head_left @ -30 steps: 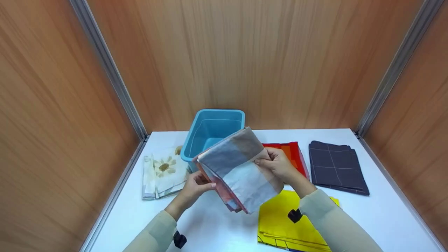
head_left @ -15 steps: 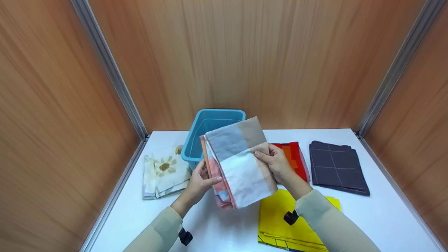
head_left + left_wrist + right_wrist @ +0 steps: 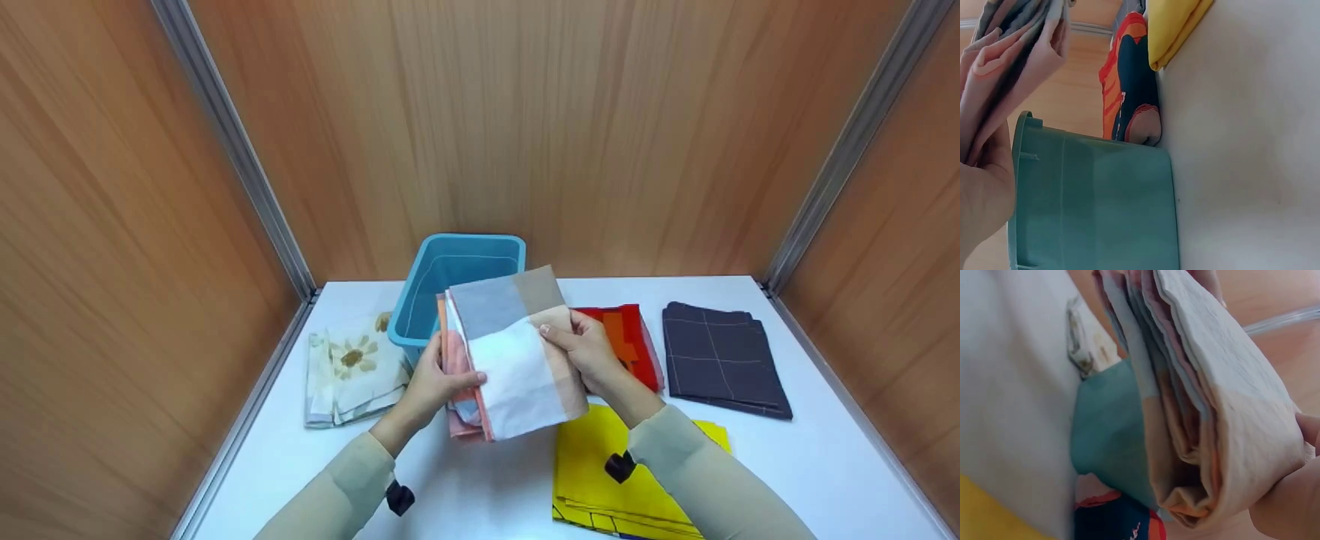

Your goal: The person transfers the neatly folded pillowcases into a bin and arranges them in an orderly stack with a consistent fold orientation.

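Checked cloth [image 3: 514, 360] has turned, pinched by left hand [image 3: 433, 384] and right hand [image 3: 589, 352], partly hiding the blue bin [image 3: 474, 238].

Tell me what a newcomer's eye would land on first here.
Probably the folded white, grey and pink checked cloth, gripped by the left hand and right hand, covering part of the blue plastic bin in the head view. Next, likely the bright yellow folded cloth on the white tabletop, partly hidden behind the right arm's beige sleeve.
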A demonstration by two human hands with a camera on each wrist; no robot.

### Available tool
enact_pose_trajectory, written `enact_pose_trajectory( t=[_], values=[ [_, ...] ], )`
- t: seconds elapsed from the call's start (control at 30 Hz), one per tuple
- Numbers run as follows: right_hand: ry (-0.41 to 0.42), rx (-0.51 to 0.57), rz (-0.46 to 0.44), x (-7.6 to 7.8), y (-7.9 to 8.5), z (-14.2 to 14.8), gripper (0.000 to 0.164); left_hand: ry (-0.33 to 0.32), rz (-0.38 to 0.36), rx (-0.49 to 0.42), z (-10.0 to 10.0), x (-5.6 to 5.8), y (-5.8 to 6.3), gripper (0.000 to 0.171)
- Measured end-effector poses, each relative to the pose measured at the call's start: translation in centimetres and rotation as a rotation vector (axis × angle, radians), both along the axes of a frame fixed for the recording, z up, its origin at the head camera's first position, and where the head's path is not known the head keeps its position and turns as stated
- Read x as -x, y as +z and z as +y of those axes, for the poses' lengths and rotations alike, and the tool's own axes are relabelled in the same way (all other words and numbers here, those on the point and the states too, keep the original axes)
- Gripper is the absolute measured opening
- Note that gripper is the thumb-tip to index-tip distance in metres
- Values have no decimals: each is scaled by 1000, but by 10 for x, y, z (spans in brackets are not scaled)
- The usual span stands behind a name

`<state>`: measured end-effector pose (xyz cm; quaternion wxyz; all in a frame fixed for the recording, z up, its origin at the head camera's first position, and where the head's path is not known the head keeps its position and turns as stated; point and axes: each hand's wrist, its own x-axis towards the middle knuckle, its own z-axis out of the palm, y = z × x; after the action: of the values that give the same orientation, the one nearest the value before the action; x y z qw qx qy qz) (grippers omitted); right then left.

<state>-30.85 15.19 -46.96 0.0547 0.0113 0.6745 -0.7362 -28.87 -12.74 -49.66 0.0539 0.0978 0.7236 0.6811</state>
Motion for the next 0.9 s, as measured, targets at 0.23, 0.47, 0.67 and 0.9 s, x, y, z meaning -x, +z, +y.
enact_pose_trajectory(
  t=[0.23,0.47,0.67,0.9],
  values=[
    [88,-133,29,-1,3,4,53,28,-41,62,-7,6,12,95],
    [234,-242,46,2,11,7,69,12,-54,105,-21,16,24,93],
    [350,-323,39,6,20,7,88,2,-74,157,-34,27,37,95],
    [355,-366,40,15,28,1,85,-43,-72,228,-43,44,54,99]
  ],
)
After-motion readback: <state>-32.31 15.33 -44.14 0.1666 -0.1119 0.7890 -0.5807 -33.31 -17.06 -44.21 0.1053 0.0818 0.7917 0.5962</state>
